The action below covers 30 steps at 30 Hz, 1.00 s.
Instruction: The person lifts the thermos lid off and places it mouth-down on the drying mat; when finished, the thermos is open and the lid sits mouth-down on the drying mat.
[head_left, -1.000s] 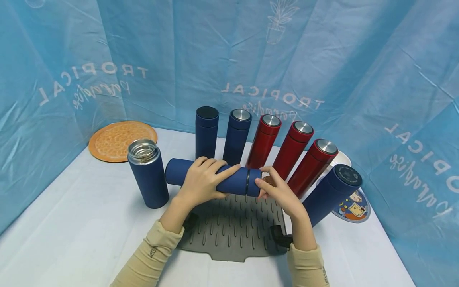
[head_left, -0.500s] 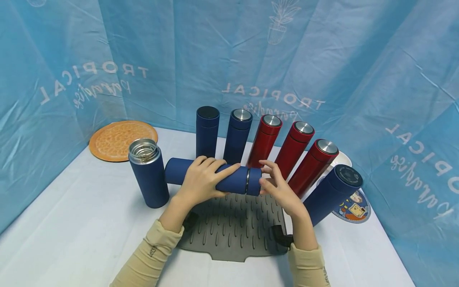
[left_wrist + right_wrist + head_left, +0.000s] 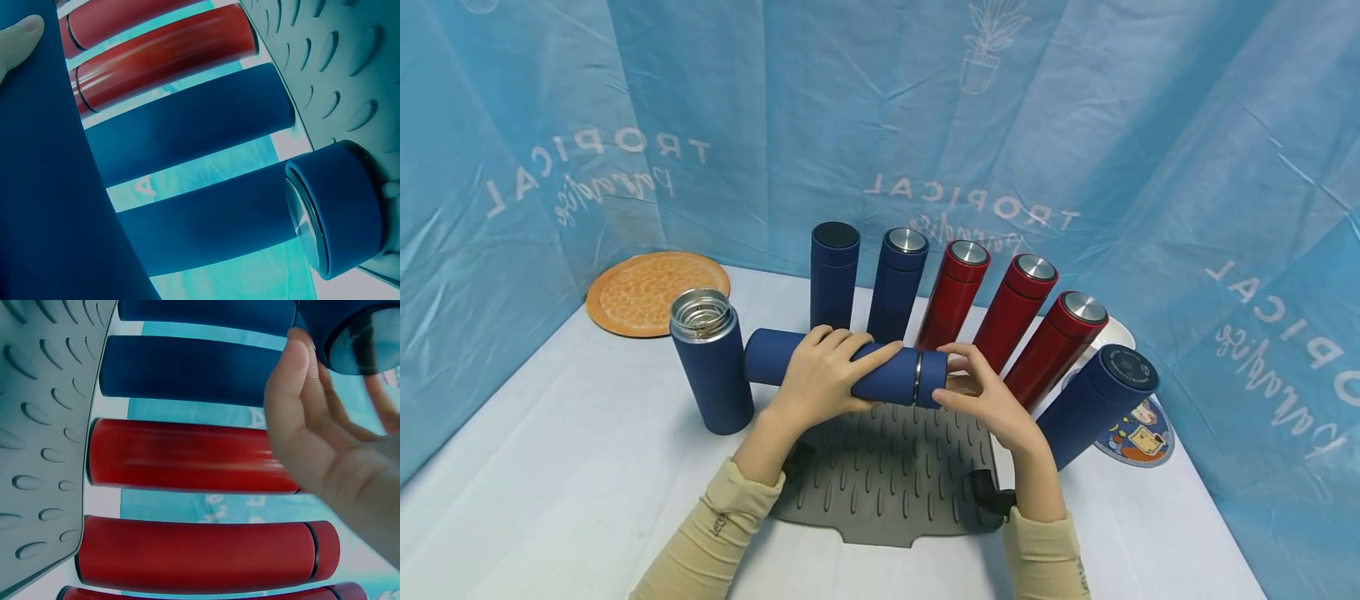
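Observation:
A blue thermos flask (image 3: 769, 357) lies sideways in the air over the grey ridged mat (image 3: 887, 483). Its body is gripped by my left hand (image 3: 820, 377), thumb and fingers wrapped round it. At the flask's right end, my right hand (image 3: 992, 406) holds the blue lid (image 3: 931, 379) between thumb and fingers; a dark line and silver ring mark the seam. Left of the flask stands a second blue thermos (image 3: 713, 379), lidless, its steel mouth showing. A loose blue cap with a silver top (image 3: 337, 212) rests on the mat in the left wrist view, hidden from the head view.
Behind the hands stand two blue flasks (image 3: 831, 275) and several red flasks (image 3: 1018, 304) in a curved row. Another blue flask (image 3: 1093, 408) stands at right, near a patterned round mat (image 3: 1142, 437). An orange round mat (image 3: 655, 292) lies at back left, before a blue curtain (image 3: 850, 108).
The right hand's fingers lifted off the lid end and have resettled round it, the thumb now low on the lid. The left hand and flask have barely moved.

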Available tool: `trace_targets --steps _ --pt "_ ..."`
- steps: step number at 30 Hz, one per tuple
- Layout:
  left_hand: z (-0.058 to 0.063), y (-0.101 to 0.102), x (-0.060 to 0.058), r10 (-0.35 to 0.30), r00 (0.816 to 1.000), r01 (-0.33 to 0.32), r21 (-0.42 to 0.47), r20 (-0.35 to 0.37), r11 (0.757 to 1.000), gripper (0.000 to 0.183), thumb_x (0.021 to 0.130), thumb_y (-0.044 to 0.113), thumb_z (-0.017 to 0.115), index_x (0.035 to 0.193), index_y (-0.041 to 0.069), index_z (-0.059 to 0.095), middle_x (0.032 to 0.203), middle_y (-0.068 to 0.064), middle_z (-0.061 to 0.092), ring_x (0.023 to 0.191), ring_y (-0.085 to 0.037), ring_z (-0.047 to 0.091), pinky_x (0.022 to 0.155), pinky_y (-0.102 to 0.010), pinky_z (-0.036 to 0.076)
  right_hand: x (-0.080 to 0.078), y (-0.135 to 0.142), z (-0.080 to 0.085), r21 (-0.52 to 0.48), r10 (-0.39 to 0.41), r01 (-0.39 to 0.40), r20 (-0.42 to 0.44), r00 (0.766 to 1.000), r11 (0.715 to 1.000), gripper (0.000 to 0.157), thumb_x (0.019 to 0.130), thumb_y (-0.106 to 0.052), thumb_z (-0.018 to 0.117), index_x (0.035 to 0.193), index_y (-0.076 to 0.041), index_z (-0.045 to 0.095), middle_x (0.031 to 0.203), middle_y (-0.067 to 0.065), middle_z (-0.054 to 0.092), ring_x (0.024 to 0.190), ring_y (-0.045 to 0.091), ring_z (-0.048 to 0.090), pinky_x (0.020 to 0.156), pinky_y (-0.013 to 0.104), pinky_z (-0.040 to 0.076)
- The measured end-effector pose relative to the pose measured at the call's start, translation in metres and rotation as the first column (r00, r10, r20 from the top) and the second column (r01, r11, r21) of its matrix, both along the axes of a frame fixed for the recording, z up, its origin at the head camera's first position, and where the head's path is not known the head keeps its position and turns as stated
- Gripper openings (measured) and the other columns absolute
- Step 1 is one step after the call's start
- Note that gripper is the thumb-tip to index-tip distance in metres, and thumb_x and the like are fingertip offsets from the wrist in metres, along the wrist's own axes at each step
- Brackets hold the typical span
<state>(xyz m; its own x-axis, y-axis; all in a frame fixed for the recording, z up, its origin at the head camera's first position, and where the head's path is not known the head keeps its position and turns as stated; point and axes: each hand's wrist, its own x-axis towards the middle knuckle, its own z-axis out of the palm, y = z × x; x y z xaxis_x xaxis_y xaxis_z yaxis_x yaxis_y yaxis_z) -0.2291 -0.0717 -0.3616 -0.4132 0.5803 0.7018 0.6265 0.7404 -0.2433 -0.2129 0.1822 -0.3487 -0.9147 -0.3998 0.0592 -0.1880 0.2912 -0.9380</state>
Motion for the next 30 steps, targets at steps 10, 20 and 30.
trace_targets --steps 10,20,30 --pt "0.001 -0.001 0.0003 0.003 1.0 -0.003 -0.009 0.013 1.0 0.084 0.053 0.06 0.08 0.127 0.028 0.055 0.102 -0.005 0.065 0.088 -0.024 0.062 0.081 -0.039 0.046 0.001 -0.0006 0.0013 -0.004 0.035 -0.035 -0.031 0.999 0.999 0.071 0.08 -0.022 0.069 0.139 -0.021 0.028 0.136 0.017 0.032 0.116 0.038 0.045 0.088 0.048 0.047" --pt "0.0017 -0.0007 -0.0003 -0.003 1.0 0.003 -0.003 0.02 1.0 0.085 0.052 0.059 0.081 0.128 0.028 0.055 0.102 -0.005 0.066 0.087 -0.025 0.061 0.082 -0.039 0.046 -0.0016 -0.0048 0.0027 0.093 -0.072 0.063 0.089 0.993 0.994 0.048 0.097 -0.036 0.042 0.13 -0.002 0.036 0.089 0.018 0.059 0.071 0.02 0.062 0.068 0.029 0.05" --pt "0.0005 -0.0004 0.0005 0.003 1.0 -0.002 -0.018 0.026 1.0 0.085 0.053 0.059 0.081 0.128 0.028 0.054 0.102 -0.005 0.066 0.088 -0.025 0.062 0.082 -0.039 0.046 -0.0015 0.0029 -0.0017 -0.004 0.076 -0.076 -0.022 0.997 0.997 0.069 0.076 -0.015 0.073 0.132 -0.023 0.033 0.133 0.016 0.035 0.112 0.036 0.05 0.087 0.044 0.049"
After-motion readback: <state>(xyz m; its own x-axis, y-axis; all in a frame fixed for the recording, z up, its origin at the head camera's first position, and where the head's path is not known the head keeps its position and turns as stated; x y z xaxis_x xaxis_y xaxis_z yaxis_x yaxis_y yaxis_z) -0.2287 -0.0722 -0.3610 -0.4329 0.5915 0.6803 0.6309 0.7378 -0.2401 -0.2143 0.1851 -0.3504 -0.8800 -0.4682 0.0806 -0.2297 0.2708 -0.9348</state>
